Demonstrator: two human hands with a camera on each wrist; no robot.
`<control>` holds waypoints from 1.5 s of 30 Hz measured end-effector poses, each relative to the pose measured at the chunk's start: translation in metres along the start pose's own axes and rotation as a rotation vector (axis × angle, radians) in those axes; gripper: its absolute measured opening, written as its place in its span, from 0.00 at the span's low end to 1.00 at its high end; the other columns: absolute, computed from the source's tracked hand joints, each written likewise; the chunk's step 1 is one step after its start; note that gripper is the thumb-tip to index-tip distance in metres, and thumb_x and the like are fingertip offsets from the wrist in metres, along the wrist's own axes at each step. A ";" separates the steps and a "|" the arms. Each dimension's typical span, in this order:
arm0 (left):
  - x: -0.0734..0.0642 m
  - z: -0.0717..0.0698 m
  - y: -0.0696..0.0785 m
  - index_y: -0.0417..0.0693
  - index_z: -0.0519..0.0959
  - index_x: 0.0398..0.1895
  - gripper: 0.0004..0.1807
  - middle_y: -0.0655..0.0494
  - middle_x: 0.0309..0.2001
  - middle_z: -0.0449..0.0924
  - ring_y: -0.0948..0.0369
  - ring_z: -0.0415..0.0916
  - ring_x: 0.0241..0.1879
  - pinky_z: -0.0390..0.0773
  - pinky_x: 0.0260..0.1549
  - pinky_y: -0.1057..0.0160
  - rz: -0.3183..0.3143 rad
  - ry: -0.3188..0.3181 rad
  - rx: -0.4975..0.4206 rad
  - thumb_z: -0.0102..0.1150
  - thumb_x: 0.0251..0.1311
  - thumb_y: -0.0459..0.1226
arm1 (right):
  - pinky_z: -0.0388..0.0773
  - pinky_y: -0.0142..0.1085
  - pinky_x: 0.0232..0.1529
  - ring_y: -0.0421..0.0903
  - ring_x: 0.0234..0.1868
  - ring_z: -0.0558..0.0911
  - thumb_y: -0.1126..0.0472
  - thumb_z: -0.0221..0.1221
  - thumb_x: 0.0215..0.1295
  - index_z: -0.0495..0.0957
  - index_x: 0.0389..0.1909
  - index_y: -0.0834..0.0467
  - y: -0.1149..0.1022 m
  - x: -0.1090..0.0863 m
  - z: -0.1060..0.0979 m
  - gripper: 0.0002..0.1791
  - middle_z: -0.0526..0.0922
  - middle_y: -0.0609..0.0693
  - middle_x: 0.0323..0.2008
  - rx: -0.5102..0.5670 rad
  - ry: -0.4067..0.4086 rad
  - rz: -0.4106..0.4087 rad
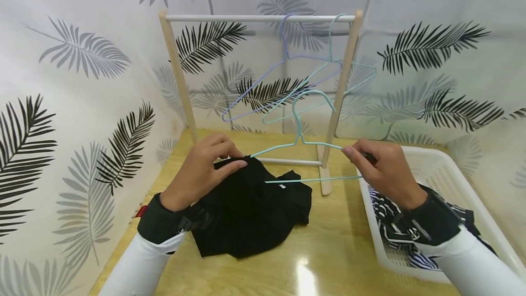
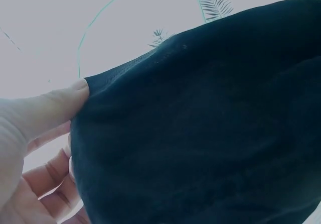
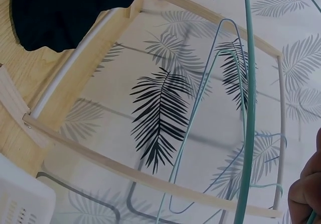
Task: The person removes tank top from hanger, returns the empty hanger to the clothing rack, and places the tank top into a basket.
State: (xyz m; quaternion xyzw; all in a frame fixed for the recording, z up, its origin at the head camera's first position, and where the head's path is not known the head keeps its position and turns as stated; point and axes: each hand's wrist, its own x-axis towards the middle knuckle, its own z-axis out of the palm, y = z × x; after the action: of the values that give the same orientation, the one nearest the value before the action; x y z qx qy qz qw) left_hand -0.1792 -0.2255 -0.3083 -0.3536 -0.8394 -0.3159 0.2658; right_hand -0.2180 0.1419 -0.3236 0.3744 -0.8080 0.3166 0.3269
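Note:
My left hand [image 1: 209, 166] pinches the edge of a black garment [image 1: 255, 214] between thumb and fingers. The garment hangs from those fingers over the table, with a small white label on it. A mint-green clothes hanger [image 1: 283, 145] spans both hands with its hook up. Its left end passes into the garment beside my left fingertips and is hidden there. With thumb and curled fingers my right hand [image 1: 380, 168] holds the bare right end of the hanger. In the left wrist view the thumb [image 2: 65, 101] presses on the garment's edge, where the green wire comes out.
Behind the hands stands a wood-and-metal clothes rack [image 1: 259, 18], carrying a blue hanger [image 1: 255, 86] and a green hanger [image 1: 316, 72] near its right post. To the right, a white plastic basket [image 1: 435, 153] contains striped clothes [image 1: 423, 259]. Leaf-patterned curtains surround the wooden table [image 1: 328, 241].

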 end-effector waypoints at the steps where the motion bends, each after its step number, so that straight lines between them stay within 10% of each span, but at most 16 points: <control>1: 0.000 0.000 0.000 0.51 0.82 0.31 0.05 0.60 0.33 0.75 0.63 0.71 0.36 0.73 0.37 0.65 -0.001 -0.001 -0.001 0.70 0.53 0.35 | 0.58 0.27 0.21 0.35 0.16 0.62 0.66 0.63 0.61 0.75 0.21 0.51 0.000 -0.001 -0.001 0.11 0.64 0.38 0.15 -0.004 0.000 0.002; 35: -0.021 -0.014 -0.023 0.53 0.83 0.31 0.05 0.65 0.25 0.70 0.66 0.67 0.27 0.68 0.29 0.67 -0.110 -0.014 0.074 0.70 0.53 0.35 | 0.56 0.25 0.20 0.32 0.16 0.62 0.63 0.62 0.63 0.78 0.22 0.53 0.015 -0.010 -0.039 0.10 0.65 0.39 0.15 -0.133 0.075 0.048; 45: -0.029 -0.016 -0.037 0.50 0.80 0.33 0.04 0.67 0.22 0.75 0.66 0.71 0.26 0.70 0.27 0.62 -0.251 -0.074 0.086 0.67 0.58 0.36 | 0.56 0.26 0.21 0.33 0.17 0.61 0.64 0.61 0.64 0.76 0.22 0.54 0.018 -0.011 -0.045 0.11 0.66 0.42 0.15 -0.154 0.085 0.106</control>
State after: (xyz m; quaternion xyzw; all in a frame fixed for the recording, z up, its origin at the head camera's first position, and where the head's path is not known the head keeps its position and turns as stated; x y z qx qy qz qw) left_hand -0.1860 -0.2690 -0.3297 -0.2457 -0.8989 -0.2972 0.2078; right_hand -0.2138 0.1900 -0.3107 0.2913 -0.8338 0.2860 0.3715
